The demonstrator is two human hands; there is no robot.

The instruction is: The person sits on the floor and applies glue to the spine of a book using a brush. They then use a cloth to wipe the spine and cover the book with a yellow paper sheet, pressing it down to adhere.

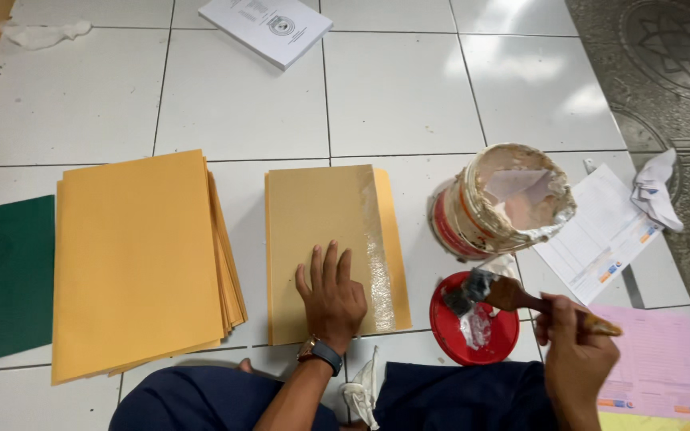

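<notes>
The person sits on a white tiled floor [393, 88] with the work laid out just ahead of the knees. The left hand [331, 294] lies flat and fully open, fingers spread, palm pressed on the near half of a brown board [313, 231] whose long axis runs away from the body; it grips nothing, only pins the board down. Along the board's right edge runs a glossy wet strip of glue [377, 255], and a yellow sheet's margin shows just beyond that strip. The right hand [575, 351] is closed in a fist around the wooden handle of a paintbrush [513, 294], whose bristles point left and rest over a red lid [473, 323] smeared with glue. The lid lies on the floor to the right of the board, near but apart from it, so the glued strip lies to the left of the brush head, and the right hand is the nearer one to it on that side. Just behind the lid stands an open glue tin [501, 199] with a crusted rim. A stack of yellow sheets [137, 255] lies to the left of the board, with a green cover [5, 275] further left. Printed papers lie at the right edge, and a white booklet [265, 28] sits at the far edge.
</notes>
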